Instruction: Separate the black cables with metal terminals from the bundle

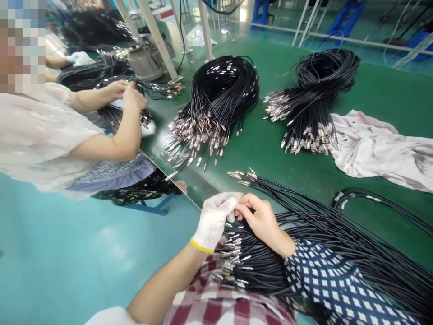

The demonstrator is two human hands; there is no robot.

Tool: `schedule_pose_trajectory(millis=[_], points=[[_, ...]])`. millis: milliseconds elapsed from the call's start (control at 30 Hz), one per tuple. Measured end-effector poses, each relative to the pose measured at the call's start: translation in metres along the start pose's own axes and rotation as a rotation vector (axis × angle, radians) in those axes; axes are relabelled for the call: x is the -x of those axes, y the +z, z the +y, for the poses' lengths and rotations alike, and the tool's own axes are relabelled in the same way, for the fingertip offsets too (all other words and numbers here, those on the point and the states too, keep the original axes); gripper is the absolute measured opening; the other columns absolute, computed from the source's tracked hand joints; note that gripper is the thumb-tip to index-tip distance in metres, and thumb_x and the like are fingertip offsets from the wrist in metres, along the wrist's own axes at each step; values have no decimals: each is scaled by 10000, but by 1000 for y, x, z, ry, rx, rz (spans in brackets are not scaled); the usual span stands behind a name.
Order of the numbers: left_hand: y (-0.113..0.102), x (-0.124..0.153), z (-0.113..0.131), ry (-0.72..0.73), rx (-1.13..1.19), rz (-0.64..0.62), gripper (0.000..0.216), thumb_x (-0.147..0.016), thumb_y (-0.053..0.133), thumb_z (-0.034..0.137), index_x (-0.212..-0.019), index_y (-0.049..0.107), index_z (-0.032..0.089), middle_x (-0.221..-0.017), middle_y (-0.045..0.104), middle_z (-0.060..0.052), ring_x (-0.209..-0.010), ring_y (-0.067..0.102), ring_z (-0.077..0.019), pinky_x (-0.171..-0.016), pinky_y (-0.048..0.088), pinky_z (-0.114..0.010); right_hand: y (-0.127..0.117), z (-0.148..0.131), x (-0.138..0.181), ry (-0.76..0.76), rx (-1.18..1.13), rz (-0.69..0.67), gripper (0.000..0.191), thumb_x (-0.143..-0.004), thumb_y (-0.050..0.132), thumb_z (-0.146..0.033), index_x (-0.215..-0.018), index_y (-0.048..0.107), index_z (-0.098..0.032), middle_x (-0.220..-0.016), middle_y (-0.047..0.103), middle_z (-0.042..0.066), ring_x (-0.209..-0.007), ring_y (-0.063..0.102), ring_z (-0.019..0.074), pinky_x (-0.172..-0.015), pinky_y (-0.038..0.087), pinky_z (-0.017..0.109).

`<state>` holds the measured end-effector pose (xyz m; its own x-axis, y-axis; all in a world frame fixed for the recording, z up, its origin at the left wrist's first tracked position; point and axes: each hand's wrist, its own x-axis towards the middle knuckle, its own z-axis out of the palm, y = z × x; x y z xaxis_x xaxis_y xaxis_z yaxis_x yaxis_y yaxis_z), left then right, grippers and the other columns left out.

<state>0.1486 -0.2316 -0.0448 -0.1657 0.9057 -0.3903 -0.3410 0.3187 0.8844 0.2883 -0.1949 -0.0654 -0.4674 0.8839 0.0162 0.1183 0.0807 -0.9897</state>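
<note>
My left hand (214, 220), in a white glove with a yellow cuff, meets my bare right hand (259, 218) at the near edge of the green table (270, 153). Both hands are closed in a pinch, fingertips touching, on something small that I cannot make out. Below them a thick bundle of black cables (304, 243) with metal end connectors lies across my lap and fans out over the table to the right. Some connector tips (241, 176) stick out just above my hands.
Two coiled bundles of black cables lie on the table, one in the middle (219, 99) and one further right (318, 90). A crumpled white cloth (375, 149) lies at the right. A person (50, 135) seated at the left handles another cable bundle (98, 76).
</note>
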Motion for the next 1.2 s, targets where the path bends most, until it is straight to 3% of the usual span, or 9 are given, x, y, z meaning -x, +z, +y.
schedule_pose_trajectory(millis=[267, 500, 667, 767, 867, 933, 1033, 1100, 1200], points=[[-4, -6, -5, -8, 22, -53, 320, -824, 704, 397, -956, 725, 106, -565, 574, 16, -489, 471, -79, -503, 365, -215, 0, -1, -2, 24, -58, -2, 202, -925, 630, -362, -809, 626, -196, -650, 716, 9, -542, 661, 136, -569, 537, 246], [-6, -19, -10, -66, 260, -202, 406, -857, 629, 512, -866, 685, 110, -597, 575, -9, -536, 520, -110, -527, 384, -230, -2, 3, -8, 58, -153, 25, 238, -913, 638, -409, -840, 608, -185, -661, 715, 16, -511, 632, 123, -534, 525, 245], [-10, -19, -8, -72, 207, -214, 438, -874, 592, 539, -921, 695, 116, -590, 567, -6, -529, 506, -121, -543, 400, -252, -1, 1, -3, 34, -83, 26, 214, -941, 603, -393, -871, 618, -192, -678, 715, 13, -535, 643, 132, -549, 517, 250], [-17, -15, 4, 98, -29, -27, 418, -926, 525, 503, -989, 719, 139, -690, 643, -37, -604, 546, -142, -614, 440, -275, -5, -11, 3, -147, 232, -146, 226, -986, 537, -355, -900, 678, -200, -769, 743, 44, -683, 689, 171, -663, 510, 297], [-25, -8, 15, 362, -484, 101, 301, -963, 492, 375, -1014, 730, 196, -1023, 716, -62, -865, 614, -175, -824, 452, -299, -20, -23, 3, -387, 620, -435, 238, -999, 527, -348, -981, 728, -223, -892, 761, 62, -814, 688, 207, -756, 459, 342], [-27, -1, 15, 489, -837, -52, 248, -966, 491, 296, -967, 727, 219, -1096, 711, -49, -989, 607, -200, -920, 402, -330, -36, -22, -4, -361, 825, -340, 237, -991, 548, -360, -986, 729, -207, -875, 747, 62, -804, 665, 212, -740, 434, 341], [-24, 11, 4, 661, -1311, -392, 220, -952, 490, 185, -873, 694, 212, -929, 701, -42, -887, 587, -207, -834, 362, -365, -57, -10, -19, -255, 1157, -61, 194, -972, 584, -296, -906, 720, -174, -892, 714, 98, -833, 616, 241, -699, 382, 348], [-21, 16, -3, 780, -1529, -542, 210, -942, 488, 147, -815, 645, 205, -846, 659, -32, -827, 556, -205, -749, 329, -372, -64, -1, -26, -255, 1280, -25, 185, -970, 582, -265, -873, 706, -167, -878, 697, 96, -834, 591, 242, -680, 347, 348], [-22, 16, -3, 873, -1657, -602, 182, -964, 487, 175, -831, 607, 207, -847, 637, -13, -843, 542, -201, -706, 299, -372, -63, 4, -29, -284, 1387, -26, 151, -974, 571, -238, -919, 694, -169, -886, 691, 81, -833, 571, 234, -673, 304, 348]])
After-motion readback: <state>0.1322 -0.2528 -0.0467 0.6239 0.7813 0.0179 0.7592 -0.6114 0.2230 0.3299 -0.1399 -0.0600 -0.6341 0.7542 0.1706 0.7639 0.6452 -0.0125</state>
